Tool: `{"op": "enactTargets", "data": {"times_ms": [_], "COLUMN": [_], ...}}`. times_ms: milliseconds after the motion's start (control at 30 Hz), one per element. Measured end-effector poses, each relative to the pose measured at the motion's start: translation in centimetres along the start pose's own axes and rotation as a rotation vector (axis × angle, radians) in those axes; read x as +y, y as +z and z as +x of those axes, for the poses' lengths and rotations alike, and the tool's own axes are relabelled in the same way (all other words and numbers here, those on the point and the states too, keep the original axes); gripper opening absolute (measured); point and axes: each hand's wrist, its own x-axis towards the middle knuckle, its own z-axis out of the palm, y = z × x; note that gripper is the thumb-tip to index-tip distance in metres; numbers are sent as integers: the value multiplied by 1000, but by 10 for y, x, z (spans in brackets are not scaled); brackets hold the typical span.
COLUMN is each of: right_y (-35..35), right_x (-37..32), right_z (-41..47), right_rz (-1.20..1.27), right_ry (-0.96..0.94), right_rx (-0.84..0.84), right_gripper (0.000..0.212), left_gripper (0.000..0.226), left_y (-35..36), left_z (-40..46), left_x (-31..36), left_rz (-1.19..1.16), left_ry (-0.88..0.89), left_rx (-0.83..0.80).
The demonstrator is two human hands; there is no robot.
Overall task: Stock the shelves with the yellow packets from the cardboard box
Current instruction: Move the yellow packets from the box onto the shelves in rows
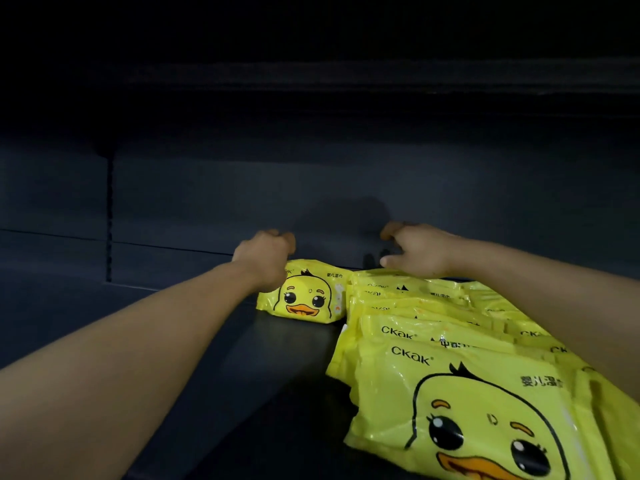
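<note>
at the dark shelf [294, 341] back, left hand [265, 259] gripping yellow packet [306, 299], right hand [415, 251] loose, fingers spread

The left hand [265, 259] grips the top edge of a single yellow duck-print packet [306, 299] standing at the back of the dark shelf [277, 375]. The right hand [415, 251] hovers with fingers spread above a row of yellow packets [433, 341] just beside it.
</note>
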Motion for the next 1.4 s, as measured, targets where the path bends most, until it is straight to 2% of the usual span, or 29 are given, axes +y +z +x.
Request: {"op": "enactTargets", "data": {"times_ms": [233,533,700,900,1100,1400], "right_y": [-28,-46,-32,8,69,184], "right_x": [-49,-149,-212,-256,-266,-270], "right_z": [-48,-146,-208,-271,-321,-397], "right_rz": [29,78,168,254,346,430], "right_ry": [21,50,87,105,115,61], "right_rx": [18,-3,-48,-206,-405,-658], "right_gripper": [57,56,55,56,60,61], "left_gripper": [37,40,37,35,33,31], "left_y": [-54,-113,-122,-105,-53,38], "left_z": [-52,-160,-232,-303,-370,-490], "left_x": [-17,-59,-78,-85,-92,-83], "left_rz": [-17,-99,-236,-310,-338,-256], "left_ry": [59,142,164,210,126,-9], "left_rx": [-24,-66,-170,-296,-491,-840]}}
